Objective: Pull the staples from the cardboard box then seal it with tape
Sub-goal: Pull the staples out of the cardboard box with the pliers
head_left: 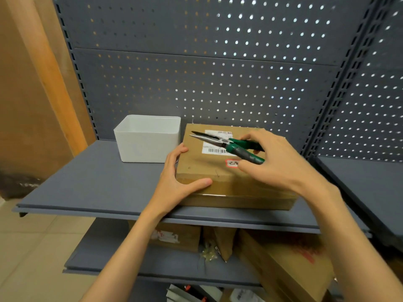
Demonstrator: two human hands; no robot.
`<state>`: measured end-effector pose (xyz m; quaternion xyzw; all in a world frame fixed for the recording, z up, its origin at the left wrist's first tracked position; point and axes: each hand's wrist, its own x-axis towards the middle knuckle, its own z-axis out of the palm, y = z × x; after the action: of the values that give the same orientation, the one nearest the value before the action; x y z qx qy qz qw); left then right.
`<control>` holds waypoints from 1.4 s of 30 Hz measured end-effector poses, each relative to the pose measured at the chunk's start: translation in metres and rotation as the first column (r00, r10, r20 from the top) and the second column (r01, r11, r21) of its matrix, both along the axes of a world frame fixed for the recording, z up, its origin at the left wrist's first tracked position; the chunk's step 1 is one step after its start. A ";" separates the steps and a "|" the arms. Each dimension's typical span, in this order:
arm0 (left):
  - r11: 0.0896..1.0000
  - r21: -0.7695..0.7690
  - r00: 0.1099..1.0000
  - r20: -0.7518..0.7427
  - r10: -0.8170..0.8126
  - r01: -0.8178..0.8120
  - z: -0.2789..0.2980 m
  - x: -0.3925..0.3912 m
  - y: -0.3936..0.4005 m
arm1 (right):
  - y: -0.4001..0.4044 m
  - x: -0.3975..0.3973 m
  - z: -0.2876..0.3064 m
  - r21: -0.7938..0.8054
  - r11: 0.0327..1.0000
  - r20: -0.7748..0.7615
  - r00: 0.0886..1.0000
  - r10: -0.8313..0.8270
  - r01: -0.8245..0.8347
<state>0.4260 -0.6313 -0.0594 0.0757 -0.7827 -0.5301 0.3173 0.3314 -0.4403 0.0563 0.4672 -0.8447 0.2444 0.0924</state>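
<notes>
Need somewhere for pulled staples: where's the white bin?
In the head view, the white bin sits on the grey shelf, just left of the cardboard box.

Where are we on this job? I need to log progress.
Early: nothing looks finished. The left hand steadies the brown cardboard box while the right hand holds open green-handled needle-nose pliers above it. Staple pulling and taping remain; no tape visible.

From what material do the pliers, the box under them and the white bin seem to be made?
Pliers: bare grey metal jaws with a dull shine; green and black handles, probably rubber or plastic sleeves.
Box: brown matte cardboard, with a paper label and a glossy strip along the front that looks like clear tape.
White bin: likely plastic, smooth and matte, with thin straight walls.
</notes>
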 end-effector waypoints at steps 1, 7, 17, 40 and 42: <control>1.000 0.006 1.000 0.002 -0.004 0.003 0.000 0.000 0.000 | 0.007 0.001 -0.003 0.013 1.000 0.005 1.000 -0.014 0.014; 1.000 0.013 1.000 0.018 0.002 -0.003 0.001 0.000 0.001 | 0.036 0.013 -0.020 0.093 0.974 -0.056 0.978 -0.200 0.205; 1.000 0.002 1.000 0.022 0.011 -0.011 0.000 0.000 0.001 | 0.029 0.063 -0.049 0.056 0.905 -0.100 0.904 -0.416 0.423; 0.999 0.034 0.999 0.050 -0.011 0.009 0.003 0.002 0.004 | 0.018 0.114 -0.069 0.111 0.777 -0.086 0.785 -0.613 0.619; 0.999 0.037 0.999 0.046 -0.013 0.011 0.003 0.002 0.004 | 0.019 0.114 -0.070 0.126 0.782 -0.071 0.792 -0.606 0.610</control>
<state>0.4283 -0.6271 -0.0559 0.0891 -0.7804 -0.5442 0.2947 0.4453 -0.4215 -0.0135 0.1789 -0.9640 0.1345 0.1438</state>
